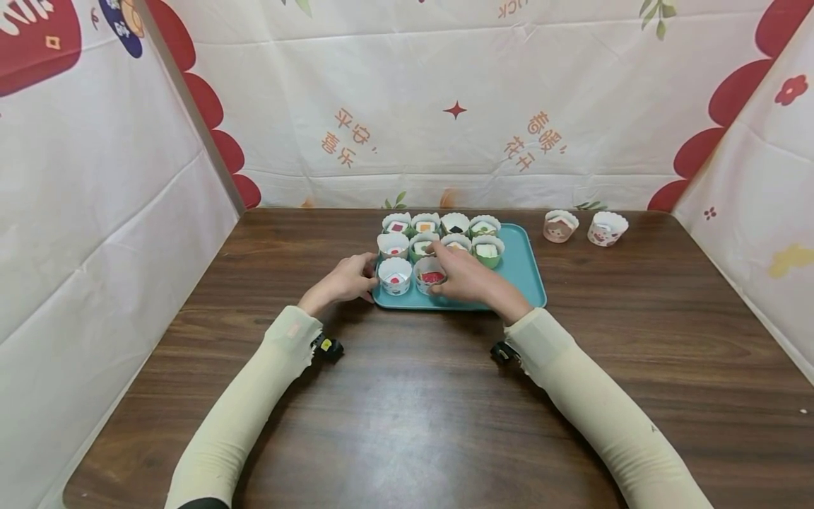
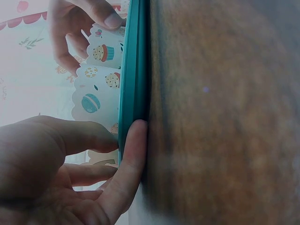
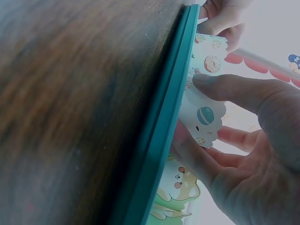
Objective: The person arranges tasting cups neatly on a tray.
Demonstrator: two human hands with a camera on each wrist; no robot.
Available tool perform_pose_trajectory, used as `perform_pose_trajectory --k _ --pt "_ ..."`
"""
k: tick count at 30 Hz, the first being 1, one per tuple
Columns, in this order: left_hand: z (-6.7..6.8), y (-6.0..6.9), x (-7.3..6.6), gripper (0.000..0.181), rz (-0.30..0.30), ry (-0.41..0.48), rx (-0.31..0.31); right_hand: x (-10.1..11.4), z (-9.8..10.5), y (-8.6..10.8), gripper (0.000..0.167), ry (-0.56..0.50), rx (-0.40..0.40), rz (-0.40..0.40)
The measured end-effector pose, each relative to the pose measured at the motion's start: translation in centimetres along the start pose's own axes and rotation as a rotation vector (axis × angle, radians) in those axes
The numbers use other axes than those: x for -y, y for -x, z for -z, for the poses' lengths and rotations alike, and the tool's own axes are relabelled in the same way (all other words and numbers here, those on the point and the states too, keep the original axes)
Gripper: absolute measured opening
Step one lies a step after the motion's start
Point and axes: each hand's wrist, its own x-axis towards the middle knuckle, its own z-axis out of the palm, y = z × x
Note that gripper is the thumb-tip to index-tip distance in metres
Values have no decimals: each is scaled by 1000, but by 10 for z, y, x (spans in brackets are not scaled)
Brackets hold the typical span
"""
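My right hand (image 1: 467, 276) holds a white paper baking cup (image 3: 206, 110) with printed sweets, thumb on one side and fingers on the other. Something red shows inside this cup, which stands in the front row on a blue-green tray (image 1: 521, 265). At the tray's left edge, my left hand (image 1: 346, 277) grips the rim, its fingertips against the rim in the left wrist view. Just beside it is another white baking cup (image 1: 395, 277) with a small red piece in it. Behind stand two rows of filled cups, among them a green one (image 1: 487, 252); my right hand partly covers some.
Two more paper cups, a pinkish one (image 1: 560, 227) and a white one (image 1: 607, 229), stand on the wooden table (image 1: 407, 410) to the right of the tray. A printed white cloth (image 1: 407, 106) hangs behind the table and along both sides.
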Motion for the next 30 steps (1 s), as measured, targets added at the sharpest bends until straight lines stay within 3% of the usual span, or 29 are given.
perform_pose_trajectory --k 17,30 --pt "0 0 0 63 3 5 0 3 19 12 81 12 13 1" --pt "-1 -1 1 63 6 8 -5 2 26 16 76 4 17 7"
